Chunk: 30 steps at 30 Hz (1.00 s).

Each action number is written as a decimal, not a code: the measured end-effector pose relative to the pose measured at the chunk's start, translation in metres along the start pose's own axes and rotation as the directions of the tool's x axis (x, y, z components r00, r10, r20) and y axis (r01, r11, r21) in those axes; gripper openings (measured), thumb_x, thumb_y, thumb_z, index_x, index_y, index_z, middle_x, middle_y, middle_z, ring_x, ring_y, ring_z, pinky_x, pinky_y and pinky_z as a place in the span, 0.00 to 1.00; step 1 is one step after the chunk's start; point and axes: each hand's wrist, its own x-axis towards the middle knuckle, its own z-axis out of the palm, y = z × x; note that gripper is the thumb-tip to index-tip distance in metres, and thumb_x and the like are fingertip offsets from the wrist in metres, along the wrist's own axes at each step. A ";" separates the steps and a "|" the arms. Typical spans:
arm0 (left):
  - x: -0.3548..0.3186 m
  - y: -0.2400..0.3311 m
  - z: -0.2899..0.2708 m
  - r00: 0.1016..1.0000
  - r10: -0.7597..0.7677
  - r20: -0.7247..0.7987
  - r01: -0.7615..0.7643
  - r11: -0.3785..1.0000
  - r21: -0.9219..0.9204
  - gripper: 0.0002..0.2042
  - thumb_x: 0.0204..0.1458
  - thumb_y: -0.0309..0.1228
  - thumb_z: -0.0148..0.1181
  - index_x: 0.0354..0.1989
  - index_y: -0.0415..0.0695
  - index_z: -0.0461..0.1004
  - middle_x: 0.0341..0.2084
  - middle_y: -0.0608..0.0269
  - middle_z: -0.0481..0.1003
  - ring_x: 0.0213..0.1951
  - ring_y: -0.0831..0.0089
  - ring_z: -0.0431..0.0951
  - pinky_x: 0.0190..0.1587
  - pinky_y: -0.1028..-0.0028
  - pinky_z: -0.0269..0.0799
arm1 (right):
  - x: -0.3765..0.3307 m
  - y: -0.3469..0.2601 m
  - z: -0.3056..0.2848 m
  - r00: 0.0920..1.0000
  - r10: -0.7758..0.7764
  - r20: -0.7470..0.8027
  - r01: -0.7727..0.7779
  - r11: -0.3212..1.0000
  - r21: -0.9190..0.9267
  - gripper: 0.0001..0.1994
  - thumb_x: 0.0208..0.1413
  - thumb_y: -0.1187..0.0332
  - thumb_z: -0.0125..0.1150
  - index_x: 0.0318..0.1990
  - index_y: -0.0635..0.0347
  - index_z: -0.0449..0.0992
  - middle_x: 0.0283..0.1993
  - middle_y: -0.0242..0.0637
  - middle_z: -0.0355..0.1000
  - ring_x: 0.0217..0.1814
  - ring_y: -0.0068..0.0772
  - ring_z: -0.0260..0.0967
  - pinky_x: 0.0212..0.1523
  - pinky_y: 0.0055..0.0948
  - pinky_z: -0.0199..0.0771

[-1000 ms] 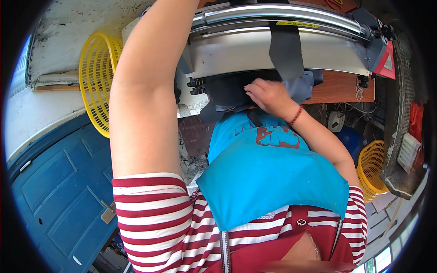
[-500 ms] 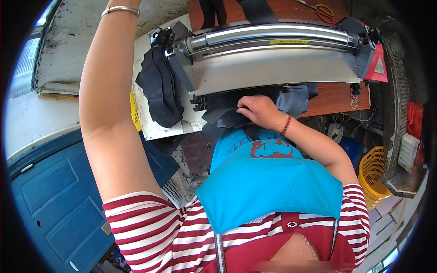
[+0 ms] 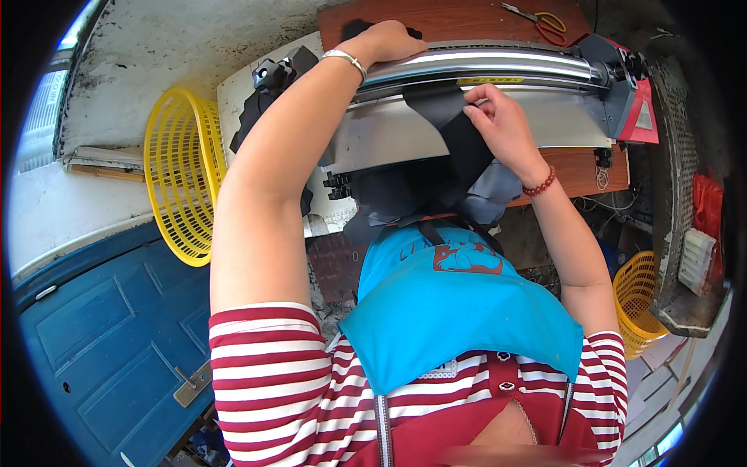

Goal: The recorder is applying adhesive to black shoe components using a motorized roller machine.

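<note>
A roller machine [image 3: 482, 64] with a long shiny metal cylinder and a sloping metal plate [image 3: 381, 140] stands before me. My right hand [image 3: 504, 128] pinches a strip of black sheet material [image 3: 455, 128] by its edge. The strip lies over the plate, its far end at the slot below the roller. Behind the roller, my left hand [image 3: 389, 43] is closed over black material [image 3: 356, 29], its fingertips partly hidden. More dark pieces [image 3: 405, 191] lie at the near edge of the machine, with greyish ones [image 3: 494, 191] beside them.
Scissors with orange and yellow handles [image 3: 548, 25] lie on the brown board [image 3: 467, 23] behind the machine. A yellow basket [image 3: 183, 175] is at the left, another [image 3: 640, 300] low at the right. A blue door [image 3: 109, 335] fills the lower left.
My right hand has risen from the dark pieces to the plate with a black strip. My left hand has come into view behind the roller, its arm swinging right and uncovering the left basket.
</note>
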 end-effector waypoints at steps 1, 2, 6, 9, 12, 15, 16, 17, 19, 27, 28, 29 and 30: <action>0.004 -0.006 -0.002 0.998 0.004 0.061 -0.004 1.000 -0.014 0.26 0.48 0.49 0.64 0.43 0.36 0.84 0.37 0.43 0.83 0.41 0.52 0.84 0.45 0.63 0.78 | 0.003 0.002 -0.003 1.000 0.007 0.004 -0.007 0.998 -0.057 0.08 0.61 0.72 0.63 0.46 0.62 0.77 0.32 0.40 0.79 0.31 0.37 0.77 0.34 0.35 0.75; 0.006 -0.006 -0.005 0.997 0.005 0.075 -0.004 1.000 -0.017 0.26 0.48 0.49 0.64 0.43 0.36 0.84 0.37 0.43 0.83 0.41 0.52 0.84 0.45 0.63 0.78 | 0.002 -0.001 -0.007 1.000 0.021 0.005 -0.021 0.998 -0.055 0.08 0.61 0.72 0.63 0.46 0.62 0.77 0.32 0.40 0.79 0.31 0.37 0.77 0.34 0.35 0.75; 0.016 -0.033 0.006 0.993 -0.030 0.112 0.049 0.984 -0.174 0.16 0.55 0.37 0.65 0.36 0.32 0.84 0.35 0.47 0.84 0.39 0.56 0.82 0.45 0.61 0.76 | -0.011 -0.010 -0.016 0.974 -0.222 -0.039 0.172 0.845 -0.506 0.07 0.58 0.71 0.65 0.43 0.57 0.78 0.34 0.37 0.78 0.35 0.45 0.77 0.34 0.38 0.76; 0.021 -0.027 -0.009 0.974 -0.141 0.176 0.159 0.983 -0.095 0.19 0.55 0.38 0.69 0.42 0.31 0.82 0.42 0.44 0.82 0.45 0.57 0.81 0.48 0.62 0.76 | -0.031 -0.009 -0.013 0.810 -0.586 -0.021 0.452 0.647 -0.614 0.10 0.52 0.74 0.68 0.42 0.53 0.79 0.36 0.34 0.76 0.31 0.40 0.77 0.32 0.34 0.76; 0.007 -0.014 -0.029 0.948 -0.317 0.027 0.299 0.859 -0.415 0.20 0.58 0.37 0.67 0.47 0.29 0.78 0.44 0.49 0.80 0.40 0.59 0.80 0.39 0.61 0.78 | -0.068 0.005 0.020 0.764 -0.607 0.219 0.645 0.721 -0.253 0.15 0.45 0.80 0.69 0.43 0.59 0.78 0.35 0.38 0.78 0.30 0.41 0.77 0.28 0.34 0.77; 0.001 0.005 -0.067 0.951 -0.308 0.014 0.277 0.833 -0.478 0.13 0.58 0.32 0.64 0.43 0.32 0.77 0.35 0.55 0.77 0.32 0.65 0.74 0.29 0.66 0.76 | -0.083 0.035 0.077 0.771 -0.522 0.365 0.620 0.745 -0.246 0.13 0.50 0.74 0.66 0.45 0.58 0.78 0.41 0.38 0.75 0.31 0.39 0.78 0.29 0.34 0.79; -0.001 0.003 -0.078 0.948 -0.319 0.011 0.285 0.832 -0.476 0.13 0.58 0.32 0.64 0.43 0.32 0.77 0.35 0.55 0.77 0.32 0.65 0.74 0.29 0.66 0.76 | -0.083 0.045 0.096 0.783 -0.498 0.373 0.611 0.729 -0.308 0.12 0.52 0.72 0.63 0.45 0.57 0.78 0.42 0.38 0.73 0.29 0.38 0.77 0.29 0.34 0.79; -0.002 -0.003 -0.090 0.956 -0.294 0.016 0.254 0.799 -0.545 0.10 0.57 0.31 0.64 0.40 0.35 0.76 0.33 0.57 0.76 0.30 0.66 0.73 0.27 0.67 0.74 | -0.081 0.052 0.114 0.776 -0.505 0.377 0.618 0.728 -0.297 0.12 0.52 0.72 0.63 0.45 0.57 0.78 0.42 0.38 0.73 0.29 0.38 0.77 0.29 0.34 0.79; -0.010 -0.007 -0.111 0.962 -0.273 0.014 0.225 0.761 -0.608 0.08 0.57 0.29 0.64 0.37 0.38 0.75 0.32 0.58 0.75 0.29 0.68 0.72 0.26 0.67 0.73 | -0.074 0.066 0.138 0.823 -0.416 0.388 0.568 0.567 -0.597 0.13 0.49 0.71 0.62 0.44 0.59 0.79 0.45 0.41 0.72 0.27 0.38 0.77 0.27 0.34 0.80; -0.063 -0.011 -0.166 0.960 -0.223 -0.167 0.015 0.640 -0.769 0.09 0.58 0.20 0.58 0.43 0.48 0.69 0.31 0.64 0.70 0.30 0.70 0.74 0.26 0.71 0.75 | -0.059 0.093 0.154 0.754 -0.568 0.330 0.640 0.524 -0.562 0.10 0.46 0.70 0.62 0.37 0.58 0.81 0.45 0.41 0.72 0.28 0.38 0.77 0.27 0.33 0.81; -0.067 -0.010 -0.168 0.951 -0.233 -0.204 -0.023 0.605 -0.796 0.10 0.58 0.20 0.57 0.45 0.48 0.69 0.33 0.62 0.72 0.30 0.69 0.74 0.26 0.70 0.75 | -0.058 0.094 0.153 0.749 -0.570 0.337 0.650 0.533 -0.542 0.09 0.46 0.70 0.62 0.37 0.57 0.81 0.45 0.40 0.72 0.29 0.37 0.77 0.27 0.33 0.81; -0.071 -0.009 -0.169 0.950 -0.234 -0.206 -0.024 0.605 -0.796 0.10 0.58 0.20 0.57 0.45 0.48 0.69 0.33 0.62 0.72 0.30 0.69 0.74 0.26 0.70 0.75 | -0.058 0.092 0.151 0.747 -0.572 0.338 0.651 0.531 -0.542 0.09 0.46 0.70 0.62 0.37 0.57 0.81 0.45 0.40 0.72 0.29 0.37 0.77 0.27 0.33 0.81; -0.074 -0.007 -0.170 0.929 -0.265 -0.258 -0.040 0.622 -0.782 0.14 0.58 0.19 0.56 0.50 0.48 0.69 0.35 0.59 0.73 0.29 0.68 0.75 0.26 0.70 0.76 | -0.059 0.090 0.147 0.734 -0.593 0.331 0.666 0.533 -0.521 0.09 0.46 0.70 0.62 0.37 0.55 0.81 0.44 0.39 0.72 0.30 0.37 0.77 0.28 0.33 0.80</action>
